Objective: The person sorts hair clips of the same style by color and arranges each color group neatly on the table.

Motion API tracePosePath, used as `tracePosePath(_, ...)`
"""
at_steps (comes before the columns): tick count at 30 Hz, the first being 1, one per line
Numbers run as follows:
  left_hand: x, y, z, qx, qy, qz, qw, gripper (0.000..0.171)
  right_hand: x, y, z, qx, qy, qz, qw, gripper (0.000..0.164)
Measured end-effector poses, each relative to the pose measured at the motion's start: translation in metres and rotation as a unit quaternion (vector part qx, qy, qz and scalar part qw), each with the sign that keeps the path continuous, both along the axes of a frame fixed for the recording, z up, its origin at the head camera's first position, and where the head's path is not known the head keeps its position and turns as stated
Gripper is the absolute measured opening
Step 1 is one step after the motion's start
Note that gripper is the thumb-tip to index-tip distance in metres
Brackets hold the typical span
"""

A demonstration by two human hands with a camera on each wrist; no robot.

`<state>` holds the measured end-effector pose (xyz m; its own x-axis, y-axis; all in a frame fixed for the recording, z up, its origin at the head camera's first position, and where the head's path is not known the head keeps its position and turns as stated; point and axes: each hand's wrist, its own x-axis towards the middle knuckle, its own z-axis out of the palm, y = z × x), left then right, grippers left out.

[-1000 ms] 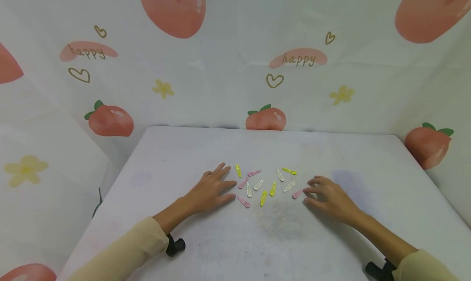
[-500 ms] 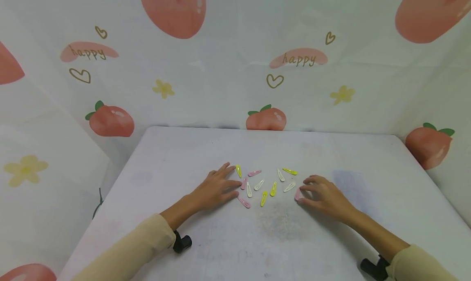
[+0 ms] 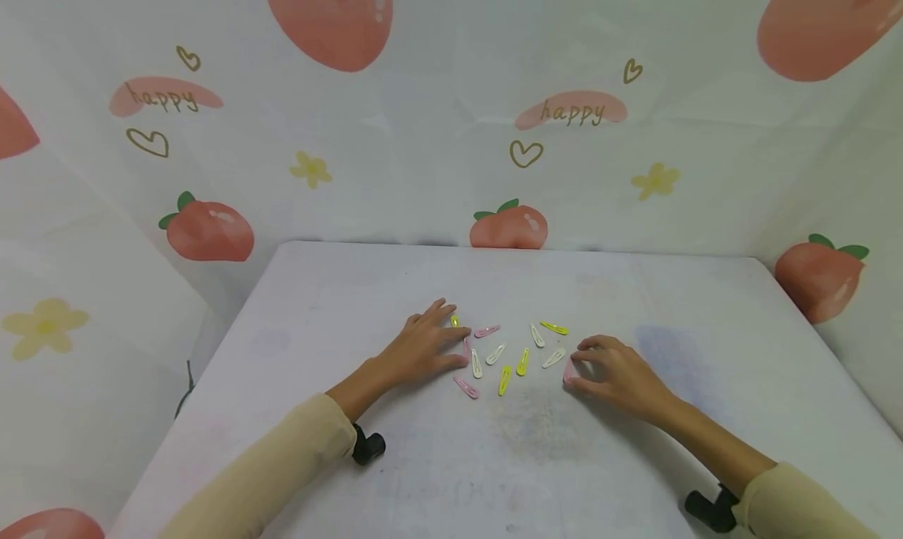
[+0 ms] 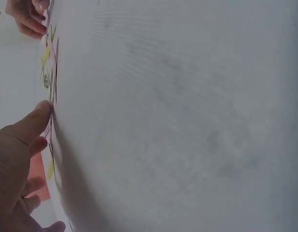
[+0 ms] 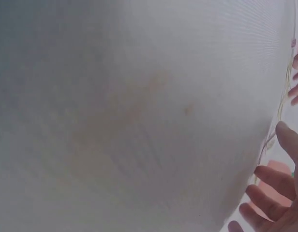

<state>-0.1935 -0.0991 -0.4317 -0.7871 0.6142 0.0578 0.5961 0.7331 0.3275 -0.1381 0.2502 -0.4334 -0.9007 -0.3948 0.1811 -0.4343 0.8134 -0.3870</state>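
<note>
In the head view, I have the left hand (image 3: 426,347) partly covering two snap hair clips: the far-left yellow clip (image 3: 455,322) and the left-hand pink clip (image 3: 466,346). The right-hand pink clip (image 3: 568,369) is partly masked by the fingertips of the right hand (image 3: 617,374). Both beige sleeves (image 3: 268,472) and the near side of the white table (image 3: 423,476) are cut off. My wrist views show the clips only as a blurred, edge-on strip. Twelve clips, four each of yellow, pink and white, lie scattered mid-table between the hands; each visible body is a slender slotted teardrop, pointing various ways. The left hand is spread, thumb and forefinger apart at the left-hand pink clip; contact cannot be confirmed. The right thumb and forefinger stand at opposite ends of their clip, and I cannot tell whether they pinch it. Compared with half a second earlier, the left hand has shifted right and far, its thumb clearing the near pink clip (image 3: 466,388). The right-hand pink clip, slanted one second ago, now lies nearly near-to-far.
</note>
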Motion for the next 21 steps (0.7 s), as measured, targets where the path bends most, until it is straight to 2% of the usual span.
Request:
tracePosePath(6, -0.003, 0.003, 0.001, -0.015, -0.009, -0.001, 0.9998, 0.055, -0.001, 0.0, 0.002, 0.0, -0.001, 0.001, 1.0, 0.04)
tracePosePath(12, -0.004, 0.004, -0.003, -0.006, -0.013, -0.002, 0.9999, 0.053, -0.002, 0.0, 0.002, 0.0, 0.003, 0.001, 1.0, 0.04)
tracePosePath(17, -0.002, 0.002, 0.0, 0.03, -0.02, 0.007, 0.9993, 0.05, -0.003, -0.001, 0.0, 0.0, 0.009, 0.004, 1.0, 0.042)
tracePosePath(21, -0.003, -0.008, 0.004, 0.064, -0.028, 0.032, 0.997, 0.049, -0.003, 0.0, 0.0, 0.002, 0.011, 0.011, 1.0, 0.041)
